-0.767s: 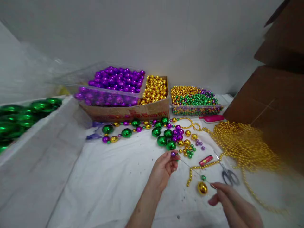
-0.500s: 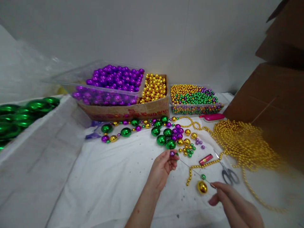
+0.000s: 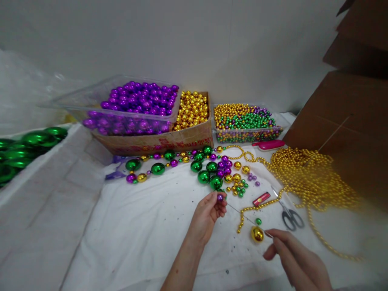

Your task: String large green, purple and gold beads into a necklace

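Note:
My left hand point(image 3: 206, 216) is closed, its fingertips pinching a small purple bead point(image 3: 220, 197) strung on a thin thread point(image 3: 235, 208). The thread runs taut down to the right. At its other end my right hand point(image 3: 295, 252) grips it between thumb and forefinger. Under the line, close to my right fingertips, a large gold bead point(image 3: 257, 234) lies on the white cloth point(image 3: 145, 230). A small green bead point(image 3: 258, 221) rests just behind it. Beyond my left hand sit loose big green beads point(image 3: 203, 177), purple beads point(image 3: 223, 165) and small gold beads point(image 3: 237, 177).
Scissors point(image 3: 292, 219), a red lighter point(image 3: 261, 199) and a heap of gold bead chain point(image 3: 306, 178) lie right. Behind stand a tub of purple beads point(image 3: 142, 99), a box of gold beads point(image 3: 192, 109) and a mixed tub point(image 3: 247, 119). A finished-looking bead strand point(image 3: 157, 168) lies left.
The whole view has shifted slightly. Both hands keep their grips, with the thread still stretched between them. My right hand sits slightly closer to the large gold bead.

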The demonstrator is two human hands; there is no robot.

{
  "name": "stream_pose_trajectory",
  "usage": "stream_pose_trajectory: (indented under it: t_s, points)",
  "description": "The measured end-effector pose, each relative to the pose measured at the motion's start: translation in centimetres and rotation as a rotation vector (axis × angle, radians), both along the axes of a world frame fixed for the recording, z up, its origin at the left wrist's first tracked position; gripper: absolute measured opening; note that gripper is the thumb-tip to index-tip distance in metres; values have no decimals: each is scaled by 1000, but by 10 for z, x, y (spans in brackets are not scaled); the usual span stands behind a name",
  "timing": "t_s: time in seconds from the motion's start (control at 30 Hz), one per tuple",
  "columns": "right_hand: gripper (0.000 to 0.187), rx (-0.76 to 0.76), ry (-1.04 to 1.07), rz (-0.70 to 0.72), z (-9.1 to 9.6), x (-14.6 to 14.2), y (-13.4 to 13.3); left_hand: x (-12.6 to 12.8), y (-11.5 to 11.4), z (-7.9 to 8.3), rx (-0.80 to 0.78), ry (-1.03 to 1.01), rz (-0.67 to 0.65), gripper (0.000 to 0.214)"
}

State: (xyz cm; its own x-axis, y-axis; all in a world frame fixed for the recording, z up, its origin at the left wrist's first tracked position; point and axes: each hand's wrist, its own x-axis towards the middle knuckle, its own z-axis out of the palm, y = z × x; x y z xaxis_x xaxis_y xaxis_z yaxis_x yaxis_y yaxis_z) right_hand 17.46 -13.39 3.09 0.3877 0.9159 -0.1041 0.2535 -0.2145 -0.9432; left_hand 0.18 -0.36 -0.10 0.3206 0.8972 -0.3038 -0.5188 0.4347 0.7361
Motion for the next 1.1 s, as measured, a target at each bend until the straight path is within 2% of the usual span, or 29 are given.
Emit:
stream_pose_trajectory:
  t_s: [0.17, 0.3, 0.4, 0.47, 0.53, 0.6, 0.67, 0.73, 0.77, 0.9, 0.97, 1.03, 1.1]
  points:
    - [38, -109, 186, 158, -15, -1, 24, 24, -8, 4, 56, 23, -45, 26]
    - [34, -111, 188, 310, -6, 19, 39, 39, -14, 18, 246, 169, -153, 24]
    - [37, -88, 57, 355, 8, 42, 38, 32, -15, 32, 399, 275, -153, 21]
    - [37, -58, -56, 320, 15, 50, 35, 22, -17, 41, 458, 336, -144, 21]
    - [35, 14, -147, 287, 19, 43, 32, 13, -20, 48, 499, 377, -140, 21]
    - [35, 94, -149, 330, 19, 25, 32, 7, -25, 54, 527, 391, -148, 21]
    - [36, 102, -32, 440, 17, 1, 35, 3, -31, 59, 541, 394, -142, 21]
    - [24, 73, 76, 474, 14, -17, 39, -3, -36, 63, 541, 400, -100, 21]
    - [26, 55, 111, 491, 14, -23, 41, -7, -39, 65, 533, 399, -64, 21]
    - [32, -31, 249, 580, 19, -30, 47, -22, -43, 70, 428, 293, 118, 22]
    - [31, -60, 380, 584, 28, -32, 50, -26, -43, 71, 373, 203, 152, 23]
    - [29, -36, 563, 554, 39, -37, 55, -25, -43, 69, 354, 129, 39, 42]
    - [24, 23, 788, 523, 52, -41, 62, -22, -44, 64, 385, 127, -164, 63]
